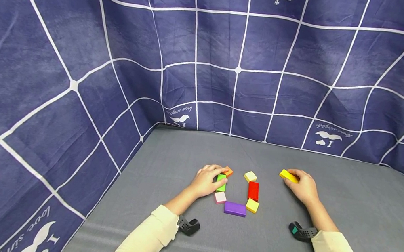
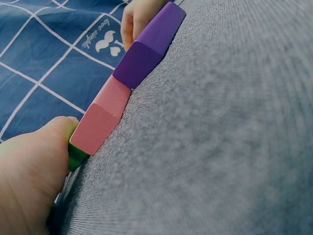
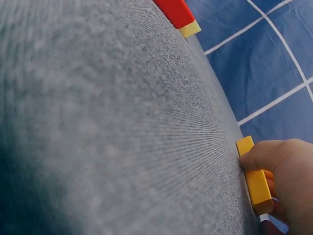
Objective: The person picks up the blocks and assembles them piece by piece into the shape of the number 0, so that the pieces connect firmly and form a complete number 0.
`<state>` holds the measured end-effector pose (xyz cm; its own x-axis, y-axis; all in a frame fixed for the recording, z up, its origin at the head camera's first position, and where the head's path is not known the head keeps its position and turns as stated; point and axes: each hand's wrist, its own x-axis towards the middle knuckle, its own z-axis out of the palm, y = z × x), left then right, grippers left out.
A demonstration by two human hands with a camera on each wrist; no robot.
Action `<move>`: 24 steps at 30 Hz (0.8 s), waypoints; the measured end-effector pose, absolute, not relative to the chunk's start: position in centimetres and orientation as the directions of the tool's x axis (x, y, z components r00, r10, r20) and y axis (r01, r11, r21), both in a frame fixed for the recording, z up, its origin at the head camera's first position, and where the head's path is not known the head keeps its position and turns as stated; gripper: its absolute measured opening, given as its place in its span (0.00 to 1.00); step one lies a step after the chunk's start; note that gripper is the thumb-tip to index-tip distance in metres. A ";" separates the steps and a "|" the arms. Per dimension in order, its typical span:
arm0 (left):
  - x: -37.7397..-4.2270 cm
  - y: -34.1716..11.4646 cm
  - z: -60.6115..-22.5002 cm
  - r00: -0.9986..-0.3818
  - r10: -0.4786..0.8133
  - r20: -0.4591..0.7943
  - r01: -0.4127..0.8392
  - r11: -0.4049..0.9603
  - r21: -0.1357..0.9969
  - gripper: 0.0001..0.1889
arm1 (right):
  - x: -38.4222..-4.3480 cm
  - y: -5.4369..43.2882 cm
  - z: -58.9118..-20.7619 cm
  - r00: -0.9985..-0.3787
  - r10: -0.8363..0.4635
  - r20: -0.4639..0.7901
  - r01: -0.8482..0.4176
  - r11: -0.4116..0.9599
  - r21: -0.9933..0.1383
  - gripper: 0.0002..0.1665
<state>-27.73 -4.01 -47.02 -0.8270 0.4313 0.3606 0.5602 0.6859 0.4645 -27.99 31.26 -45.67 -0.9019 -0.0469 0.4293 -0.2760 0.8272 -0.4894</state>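
In the head view my left hand [image 1: 207,181] is at the left side of a ring of coloured blocks. Its thumb and fingers hold the green block [image 1: 221,183], and the index fingertip reaches the orange block [image 1: 228,171]. The pink block [image 2: 100,125] lies against the green one's near end, with the purple block [image 2: 149,46] beyond it in the left wrist view. Off to the right, my right hand [image 1: 303,186] pinches a long yellow block [image 3: 255,178] between thumb and fingers, low over the grey cloth.
On the ring's right side are the red block [image 1: 253,191], a pale yellow block [image 1: 250,176] at its far end and a small yellow block [image 1: 252,205] at its near end. A blue checked curtain [image 1: 213,86] rises behind the grey tabletop [image 1: 192,149] and along its left.
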 end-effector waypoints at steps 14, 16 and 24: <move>-27.8 -4.0 -47.2 -0.828 0.428 0.362 0.558 0.693 0.456 0.22 | -28.0 30.4 -45.0 -0.934 0.003 0.357 -0.223 0.776 -0.590 0.21; -27.7 -4.0 -47.1 -0.828 0.428 0.362 0.558 0.689 0.463 0.22 | -28.2 30.0 -44.9 -0.936 -0.005 0.351 -0.226 0.774 -0.592 0.21; -27.7 -4.0 -47.1 -0.829 0.426 0.361 0.557 0.686 0.469 0.22 | -28.9 28.3 -44.5 -0.948 -0.047 0.314 -0.239 0.758 -0.607 0.21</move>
<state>-27.69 -4.05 -47.06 -0.8293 0.4262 0.3614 0.5568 0.6859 0.4686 -28.85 28.27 -44.51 -0.9481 -0.0474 0.3145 -0.2393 0.7577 -0.6071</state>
